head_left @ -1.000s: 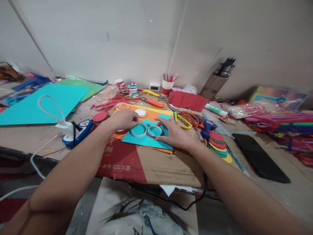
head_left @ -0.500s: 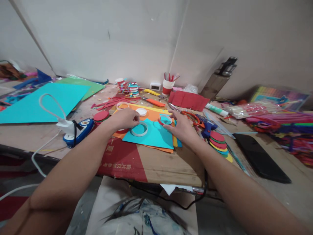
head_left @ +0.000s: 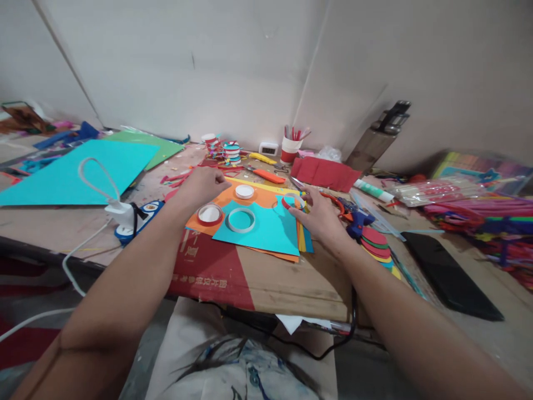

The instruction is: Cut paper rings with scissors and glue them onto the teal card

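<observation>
My left hand (head_left: 204, 186) is over the left edge of the orange paper (head_left: 225, 196), fingers curled together; what they hold, if anything, is hidden. My right hand (head_left: 321, 215) has its thumb and fingers around a red-and-white paper ring (head_left: 287, 203) at the right end of the cut turquoise paper (head_left: 272, 233). On the turquoise sheet lies a white ring (head_left: 241, 228). A red-edged ring (head_left: 210, 222) rests on the orange paper at left, and a small white round piece (head_left: 244, 192) sits farther back.
Close to my right forearm are coloured paper discs (head_left: 376, 239), a blue glue gun (head_left: 358, 224) and a black phone (head_left: 452, 275). At the back stand a cup of sticks (head_left: 290, 150) and a bottle (head_left: 377, 139). An orange cutter (head_left: 268, 176) and a corded blue power socket (head_left: 139, 222) lie around.
My left hand has moved back and left, uncovering the red-edged ring. My right hand has shifted slightly right with the red-and-white ring. The view has turned a little left.
</observation>
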Demonstrator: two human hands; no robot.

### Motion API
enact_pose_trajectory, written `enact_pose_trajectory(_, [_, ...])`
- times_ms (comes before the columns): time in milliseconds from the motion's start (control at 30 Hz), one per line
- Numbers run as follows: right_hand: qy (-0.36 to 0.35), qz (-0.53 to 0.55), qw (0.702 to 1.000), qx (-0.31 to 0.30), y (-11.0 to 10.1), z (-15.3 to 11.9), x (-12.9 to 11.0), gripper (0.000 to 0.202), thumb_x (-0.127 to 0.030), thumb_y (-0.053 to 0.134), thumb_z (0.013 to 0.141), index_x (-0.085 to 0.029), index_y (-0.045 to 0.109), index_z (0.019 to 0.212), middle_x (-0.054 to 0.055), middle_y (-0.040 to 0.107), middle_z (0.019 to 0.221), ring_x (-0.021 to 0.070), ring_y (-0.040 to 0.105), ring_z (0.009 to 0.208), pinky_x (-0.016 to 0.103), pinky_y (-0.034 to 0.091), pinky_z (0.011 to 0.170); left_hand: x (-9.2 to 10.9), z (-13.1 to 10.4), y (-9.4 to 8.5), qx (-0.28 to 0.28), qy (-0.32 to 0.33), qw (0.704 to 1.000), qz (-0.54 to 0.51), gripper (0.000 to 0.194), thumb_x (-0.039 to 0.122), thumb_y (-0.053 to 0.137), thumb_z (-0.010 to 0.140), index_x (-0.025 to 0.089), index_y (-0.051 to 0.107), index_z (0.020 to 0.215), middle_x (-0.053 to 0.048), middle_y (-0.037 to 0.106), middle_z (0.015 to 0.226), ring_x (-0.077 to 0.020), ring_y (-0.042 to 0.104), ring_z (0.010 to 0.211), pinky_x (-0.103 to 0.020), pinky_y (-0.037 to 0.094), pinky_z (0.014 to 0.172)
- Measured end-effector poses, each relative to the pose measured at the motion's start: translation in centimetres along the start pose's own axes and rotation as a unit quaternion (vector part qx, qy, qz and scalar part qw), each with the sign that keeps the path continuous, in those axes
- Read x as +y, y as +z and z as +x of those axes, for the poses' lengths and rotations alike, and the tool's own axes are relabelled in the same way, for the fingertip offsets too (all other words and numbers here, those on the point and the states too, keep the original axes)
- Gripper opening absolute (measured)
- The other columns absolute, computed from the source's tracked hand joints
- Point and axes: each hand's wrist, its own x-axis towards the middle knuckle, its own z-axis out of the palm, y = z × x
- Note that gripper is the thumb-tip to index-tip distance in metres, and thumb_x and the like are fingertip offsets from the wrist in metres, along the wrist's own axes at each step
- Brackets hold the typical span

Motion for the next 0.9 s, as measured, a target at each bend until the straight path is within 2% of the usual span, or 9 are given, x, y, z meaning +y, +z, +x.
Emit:
enact_pose_trajectory(67, [-0.006,0.001,1.0,-0.006,0.0,0.0,-0.1,0.066,-0.052,0.064,0.076,-0.023,0.05,0.134,0.013,0.062,0.122,0.0326,0.055,0.111,0.048,0.043,0.092,-0.4,0.2,0.1,0.012,-0.014,1.0,0.002,0.022,0.037,0.058,0.076,0.019,0.067,0.066,-0.005,0.064,0.063,-0.0165,0.054,0.06,-0.028,0.034,0.058])
enact_pose_trajectory(267, [-0.026,-0.005,1.0,-0.01,-0.2,1.0,-0.5,0.061,-0.045,0.064,0.077,-0.022,0.051,0.132,0.012,0.065,0.117,0.0309,0.057,0.108,0.047,0.043,0.091,-0.5,0.3,-0.2,-0.014,-0.039,0.999,-0.02,0.022,0.034,0.059,0.077,0.018,0.065,0.062,-0.005,0.062,0.06,-0.0163,0.054,0.059,-0.028,0.034,0.059])
enact_pose_trajectory(400, [-0.052,-0.017,0.998,-0.02,0.2,2.3,-1.4,0.061,-0.043,0.065,0.076,-0.021,0.052,0.131,0.011,0.066,0.115,0.0302,0.058,0.109,0.046,0.042,0.091,-0.5,0.4,-0.8,0.014,-0.051,0.998,-0.044,0.021,0.035,0.06,0.078,0.018,0.067,0.068,-0.006,0.065,0.067,-0.017,0.055,0.063,-0.029,0.035,0.059])
enact_pose_trajectory(500, [-0.04,-0.048,0.998,-0.016,0.9,3.3,-2.6,0.059,-0.043,0.065,0.076,-0.022,0.053,0.13,0.01,0.067,0.116,0.0322,0.057,0.11,0.05,0.039,0.094,-0.9,0.7,-1.0,0.043,-0.064,0.995,-0.062,0.022,0.035,0.058,0.079,0.018,0.067,0.069,-0.007,0.066,0.069,-0.0173,0.055,0.064,-0.029,0.035,0.059])
enact_pose_trajectory(633, [-0.034,-0.073,0.996,-0.023,2.2,4.6,-3.8,0.062,-0.043,0.065,0.075,-0.023,0.051,0.132,0.01,0.066,0.117,0.0346,0.055,0.11,0.055,0.038,0.093,-1.7,1.1,-0.4,0.066,-0.063,0.993,-0.071,0.023,0.034,0.055,0.081,0.018,0.067,0.07,-0.007,0.068,0.072,-0.0169,0.057,0.066,-0.028,0.038,0.062])
enact_pose_trajectory(900, [-0.024,-0.109,0.992,-0.049,4.0,6.3,-4.8,0.063,-0.044,0.062,0.078,-0.02,0.048,0.135,0.015,0.058,0.129,0.0374,0.048,0.119,0.058,0.036,0.096,-2.5,1.8,1.1,0.052,-0.069,0.995,-0.052,0.023,0.036,0.055,0.08,0.019,0.068,0.072,-0.008,0.071,0.076,-0.0174,0.06,0.068,-0.028,0.037,0.059])
